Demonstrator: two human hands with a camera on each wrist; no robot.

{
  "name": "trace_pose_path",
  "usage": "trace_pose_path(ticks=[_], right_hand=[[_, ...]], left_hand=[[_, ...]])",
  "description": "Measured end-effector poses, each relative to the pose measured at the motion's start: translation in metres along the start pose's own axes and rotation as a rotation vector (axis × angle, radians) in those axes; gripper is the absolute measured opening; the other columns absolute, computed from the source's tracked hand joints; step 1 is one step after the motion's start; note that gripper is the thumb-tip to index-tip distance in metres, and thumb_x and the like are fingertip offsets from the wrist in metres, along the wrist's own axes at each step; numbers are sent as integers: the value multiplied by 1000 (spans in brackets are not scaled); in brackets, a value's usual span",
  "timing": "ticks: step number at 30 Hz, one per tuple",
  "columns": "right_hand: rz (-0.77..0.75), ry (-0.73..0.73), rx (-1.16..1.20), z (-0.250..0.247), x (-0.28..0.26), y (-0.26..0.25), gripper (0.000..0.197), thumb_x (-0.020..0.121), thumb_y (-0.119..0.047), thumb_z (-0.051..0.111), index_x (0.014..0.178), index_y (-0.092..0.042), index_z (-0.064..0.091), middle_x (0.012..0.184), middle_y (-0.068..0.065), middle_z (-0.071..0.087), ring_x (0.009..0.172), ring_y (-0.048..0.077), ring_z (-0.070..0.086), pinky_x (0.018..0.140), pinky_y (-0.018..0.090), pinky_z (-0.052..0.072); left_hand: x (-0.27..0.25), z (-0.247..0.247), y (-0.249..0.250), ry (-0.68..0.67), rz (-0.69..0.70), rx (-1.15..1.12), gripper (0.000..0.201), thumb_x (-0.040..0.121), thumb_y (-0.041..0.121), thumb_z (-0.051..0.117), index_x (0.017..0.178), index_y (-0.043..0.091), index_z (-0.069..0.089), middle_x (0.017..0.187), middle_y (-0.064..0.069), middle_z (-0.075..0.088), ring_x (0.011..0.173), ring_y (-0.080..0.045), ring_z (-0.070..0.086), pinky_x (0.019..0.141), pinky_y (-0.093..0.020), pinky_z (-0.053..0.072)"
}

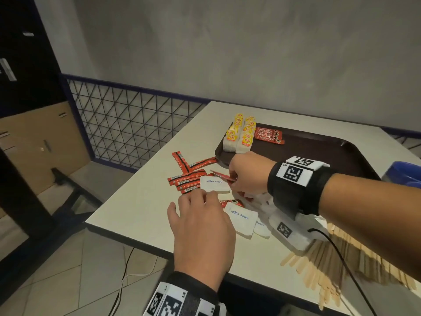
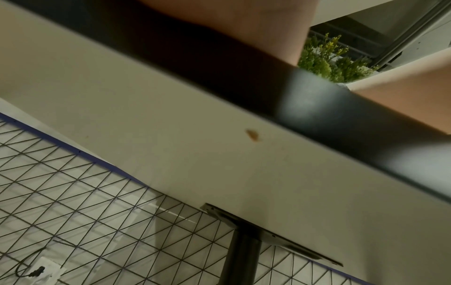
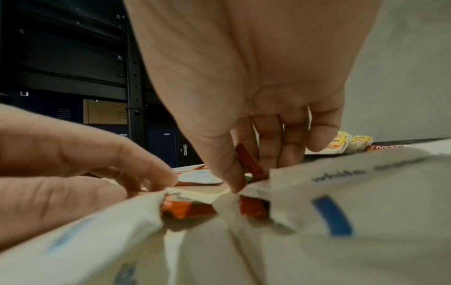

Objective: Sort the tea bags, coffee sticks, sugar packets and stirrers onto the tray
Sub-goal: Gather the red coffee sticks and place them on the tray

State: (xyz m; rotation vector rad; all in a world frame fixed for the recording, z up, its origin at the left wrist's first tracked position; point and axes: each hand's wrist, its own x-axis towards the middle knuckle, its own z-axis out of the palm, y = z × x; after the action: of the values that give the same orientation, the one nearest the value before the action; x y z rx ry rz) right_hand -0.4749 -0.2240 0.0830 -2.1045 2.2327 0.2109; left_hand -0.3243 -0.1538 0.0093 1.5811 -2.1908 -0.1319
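Coffee sticks: a loose red cluster lies on the white table, left of the tray's near-left corner, some crossing one another. Three or so more coffee sticks already lie on the brown tray near its far-left end, just right of the tea bags, which stand in two rows along the tray's left edge.

Right hand: thumb and fingers pinch one red coffee stick, lifted at a tilt above the pile; the right wrist view shows the stick clamped between thumb tip and forefinger. Black wrist band with printed markers.

Left hand: palm down, fingers relaxed and slightly bent, fingertips at the near edge of a white sugar packet. Cannot tell whether they press it or only touch. Holds nothing.

Sugar packets: several white packets printed "white sugar" lie between and under the two hands; one just right of the left hand, with red stick ends showing beneath them in the right wrist view.

Stirrers: wooden, fanned out on the table's near-right part, under the right forearm.

Left wrist view: shows only the table's underside and its leg; no fingers visible.
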Motion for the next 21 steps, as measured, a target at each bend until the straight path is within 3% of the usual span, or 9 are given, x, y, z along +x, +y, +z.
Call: trace_pose_path(ticks=[3,5,9,11,14,17,21], right_hand=[[35,3,7,0,1,0,19,95,-15,61,77,-13,58,70,1,54,67,19,55,56,26,42],[46,45,42,-1,1,2,11,96,-15,60,86,-12,64,74,2,57,74,22,60,63,30,49],[34,101,121,-1,0,6,14,96,-13,58,94,-10,71,82,6,64,77,24,64,68,33,55],[38,75,110,2,-1,5,12,97,-19,61,95,-11,70,80,4,64,75,21,64,69,32,56],[47,26,66,7,-5,0,23,94,-32,71,80,-14,64,71,0,60,68,18,62,71,34,60],[48,8,28,4,-6,-4,33,93,-30,72,69,-16,54,67,0,57,60,16,56,60,30,54],[64,16,13,-2,-3,-10,20,94,-17,66,76,-12,59,67,1,56,57,16,56,53,28,51]], left_hand=[[1,7,-1,83,-16,-4,28,96,29,50,118,24,68,114,-1,59,109,-26,51,105,-52,40],[1,11,-2,126,-19,-6,23,94,27,56,111,22,71,109,-3,60,104,-27,53,102,-53,43],[2,15,-2,161,-24,-1,17,94,24,61,107,23,71,105,-2,60,102,-27,53,100,-52,44],[1,15,-3,164,-21,0,17,97,25,58,108,24,70,106,0,59,103,-25,52,100,-51,44],[1,13,-3,171,-26,-23,18,99,28,55,108,25,71,106,1,60,102,-23,52,97,-48,45],[0,13,-4,210,-34,-72,18,100,29,55,105,25,72,103,3,62,98,-22,53,91,-45,47],[0,12,-5,244,-24,-152,20,102,32,51,104,29,70,98,8,64,93,-19,53,84,-41,46]])
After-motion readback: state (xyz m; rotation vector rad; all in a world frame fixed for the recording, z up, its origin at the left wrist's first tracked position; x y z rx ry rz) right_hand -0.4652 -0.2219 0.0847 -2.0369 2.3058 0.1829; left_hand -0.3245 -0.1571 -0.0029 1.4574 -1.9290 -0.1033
